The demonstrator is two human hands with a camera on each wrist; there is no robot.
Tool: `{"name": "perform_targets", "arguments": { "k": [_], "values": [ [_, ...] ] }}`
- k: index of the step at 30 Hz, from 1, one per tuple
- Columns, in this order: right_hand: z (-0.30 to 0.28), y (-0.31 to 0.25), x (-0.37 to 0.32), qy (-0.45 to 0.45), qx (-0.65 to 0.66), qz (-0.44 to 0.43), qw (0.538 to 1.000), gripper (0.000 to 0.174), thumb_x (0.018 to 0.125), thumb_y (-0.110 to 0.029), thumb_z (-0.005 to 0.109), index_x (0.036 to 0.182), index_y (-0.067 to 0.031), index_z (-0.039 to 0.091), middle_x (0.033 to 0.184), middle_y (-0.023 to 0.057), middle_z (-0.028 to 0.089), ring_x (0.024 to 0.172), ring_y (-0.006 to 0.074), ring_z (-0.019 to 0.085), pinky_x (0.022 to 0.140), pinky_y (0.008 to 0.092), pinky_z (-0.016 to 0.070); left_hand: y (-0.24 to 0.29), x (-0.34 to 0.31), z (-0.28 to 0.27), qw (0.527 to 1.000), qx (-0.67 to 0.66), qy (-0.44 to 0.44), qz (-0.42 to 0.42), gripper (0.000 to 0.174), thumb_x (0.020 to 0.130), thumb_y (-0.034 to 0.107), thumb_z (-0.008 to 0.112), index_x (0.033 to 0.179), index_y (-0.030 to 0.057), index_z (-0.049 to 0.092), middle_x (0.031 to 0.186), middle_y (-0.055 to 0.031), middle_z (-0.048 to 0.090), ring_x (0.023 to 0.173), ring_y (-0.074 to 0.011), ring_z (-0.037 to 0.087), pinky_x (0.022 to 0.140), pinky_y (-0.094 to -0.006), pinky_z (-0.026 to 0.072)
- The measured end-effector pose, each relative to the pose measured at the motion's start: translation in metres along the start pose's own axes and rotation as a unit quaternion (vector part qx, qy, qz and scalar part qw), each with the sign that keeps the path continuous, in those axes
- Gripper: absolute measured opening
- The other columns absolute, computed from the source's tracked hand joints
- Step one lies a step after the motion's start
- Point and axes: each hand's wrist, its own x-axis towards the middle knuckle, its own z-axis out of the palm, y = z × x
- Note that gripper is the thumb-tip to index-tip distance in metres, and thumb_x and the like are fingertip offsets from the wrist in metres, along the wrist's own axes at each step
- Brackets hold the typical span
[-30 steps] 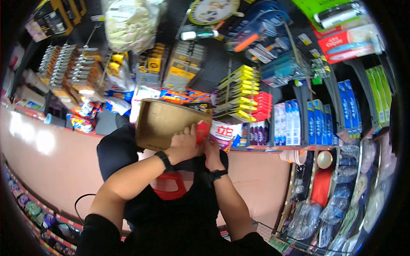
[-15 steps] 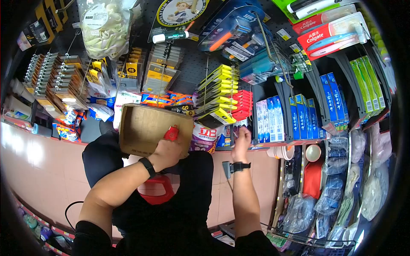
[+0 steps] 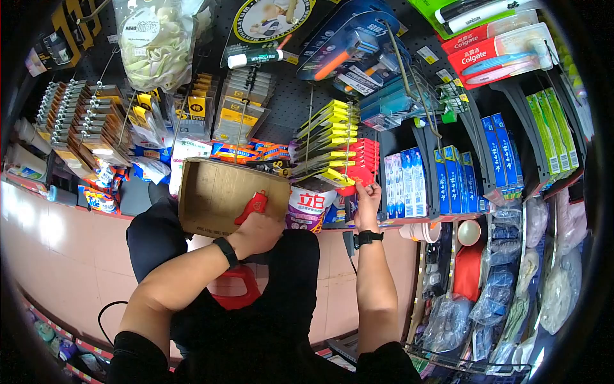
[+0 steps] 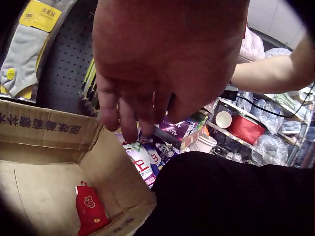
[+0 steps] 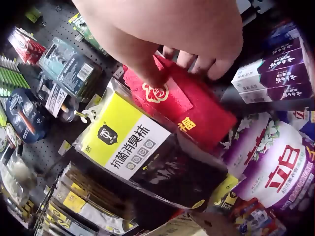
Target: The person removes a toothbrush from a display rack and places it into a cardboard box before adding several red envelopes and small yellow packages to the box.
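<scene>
A pair of red socks (image 4: 91, 209) with a card header lies inside the cardboard box (image 3: 211, 192), near its right side. My left hand (image 3: 259, 232) is over the box's near right edge. Its fingers hang loosely in the left wrist view, with nothing held. At the rack, my right hand (image 3: 366, 206) pinches a hanging pair of red socks (image 5: 197, 110) marked with gold characters. Beside these hangs a pack of black socks (image 5: 172, 172) with a yellow and white label. The right fingertips are partly hidden behind the red fabric.
A purple and white detergent bag (image 3: 308, 208) stands just right of the box. Toothpaste boxes (image 3: 406, 182) line the shelf farther right. Above hang razor packs (image 3: 348, 54) and Colgate toothbrushes (image 3: 499, 61). A red stool (image 3: 236, 288) shows between the knees.
Both hands were at the red socks in the box. My right hand has moved right to the hanging red socks, while my left hand has drawn slightly back from the boxed pair.
</scene>
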Motion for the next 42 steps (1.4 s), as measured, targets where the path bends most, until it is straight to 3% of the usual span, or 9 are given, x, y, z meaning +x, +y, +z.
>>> {"name": "perform_targets", "arguments": {
  "k": [4,8,13,23,29,31,36,39,42],
  "values": [
    [0.014,-0.026,-0.019,-0.063,0.064,0.039,0.995,0.018,0.09,-0.006,0.062,0.107,-0.0087,0.06,0.101,0.0013,0.065,0.091,0.0126,0.059,0.084,0.0287,0.0469,0.003,0.002,0.004,1.0,0.0,0.024,0.011,0.014,0.087,0.016,0.058,0.094,0.0067,0.066,0.086,-0.0109,0.069,0.076,-0.0278,0.071,0.061,-0.038,0.0539],
    [-0.009,-0.019,-0.018,-0.035,0.113,0.078,0.99,0.02,0.084,-0.008,0.057,0.103,-0.0099,0.061,0.102,0.0033,0.067,0.097,0.0167,0.061,0.089,0.0376,0.0465,0.003,0.003,0.006,1.0,0.003,0.009,0.009,0.013,0.086,0.014,0.057,0.094,0.0074,0.066,0.087,-0.0102,0.068,0.077,-0.0271,0.07,0.062,-0.0376,0.0536],
    [-0.03,-0.01,-0.031,0.006,0.135,0.082,0.987,0.02,0.081,-0.008,0.054,0.1,-0.0091,0.06,0.101,0.004,0.066,0.097,0.0189,0.061,0.091,0.0375,0.0456,0.003,0.002,0.007,1.0,0.005,0.016,0.012,0.013,0.084,0.012,0.057,0.094,0.0075,0.065,0.086,-0.0104,0.068,0.078,-0.0268,0.07,0.063,-0.0377,0.0537],
    [0.01,-0.013,-0.137,0.081,0.029,-0.086,0.993,0.027,0.084,0.005,0.048,0.106,-0.0061,0.06,0.103,0.0044,0.062,0.097,0.0145,0.059,0.092,0.0307,0.0457,0.011,0.003,-0.007,0.992,-0.093,0.083,0.028,0.033,0.094,0.036,0.06,0.105,0.0057,0.066,0.092,-0.0137,0.065,0.086,-0.0317,0.067,0.073,-0.041,0.0544],
    [0.019,-0.017,-0.176,0.05,-0.066,-0.155,0.984,0.022,0.091,0.004,0.049,0.112,-0.0008,0.056,0.106,0.0061,0.058,0.099,0.0143,0.056,0.091,0.0284,0.0464,0.009,-0.002,-0.006,0.988,-0.099,0.114,0.028,0.041,0.094,0.04,0.059,0.114,0.0037,0.061,0.103,-0.0163,0.063,0.089,-0.0341,0.066,0.075,-0.0419,0.0539],
    [0.022,-0.02,-0.189,-0.019,-0.135,-0.151,0.979,0.022,0.092,0.005,0.051,0.112,-0.0005,0.056,0.106,0.0058,0.058,0.1,0.0143,0.056,0.092,0.0286,0.046,0.009,-0.004,-0.009,0.986,-0.099,0.132,0.029,0.044,0.094,0.04,0.059,0.117,0.0025,0.059,0.107,-0.0174,0.063,0.091,-0.0354,0.066,0.076,-0.0427,0.0537],
    [0.047,-0.006,-0.195,-0.149,-0.001,-0.031,0.988,0.028,0.093,0.006,0.054,0.12,-0.0027,0.055,0.115,0.0048,0.061,0.102,0.0127,0.058,0.093,0.027,0.0446,0.012,-0.004,-0.013,0.972,-0.202,0.119,0.004,0.047,0.092,0.037,0.06,0.115,-0.0042,0.053,0.107,-0.0232,0.063,0.094,-0.0413,0.064,0.079,-0.0478,0.0525],
    [0.064,0.001,-0.193,-0.146,0.054,0.034,0.987,0.031,0.093,0.006,0.053,0.121,-0.0052,0.056,0.115,0.0056,0.063,0.106,0.0127,0.058,0.097,0.0284,0.0437,0.009,-0.002,-0.02,0.955,-0.275,0.033,-0.106,0.039,0.092,0.031,0.059,0.107,-0.004,0.053,0.096,-0.0247,0.066,0.09,-0.0412,0.065,0.079,-0.0488,0.0525],
    [0.076,0.017,-0.189,-0.135,0.105,0.103,0.98,0.028,0.095,0.0,0.054,0.121,-0.0098,0.055,0.117,0.0029,0.063,0.106,0.0143,0.059,0.093,0.0286,0.0448,0.006,-0.004,-0.019,0.95,-0.262,0.082,-0.15,0.038,0.09,0.028,0.06,0.107,-0.0037,0.05,0.087,-0.0259,0.067,0.082,-0.0441,0.066,0.072,-0.051,0.0527]
  ]
}}
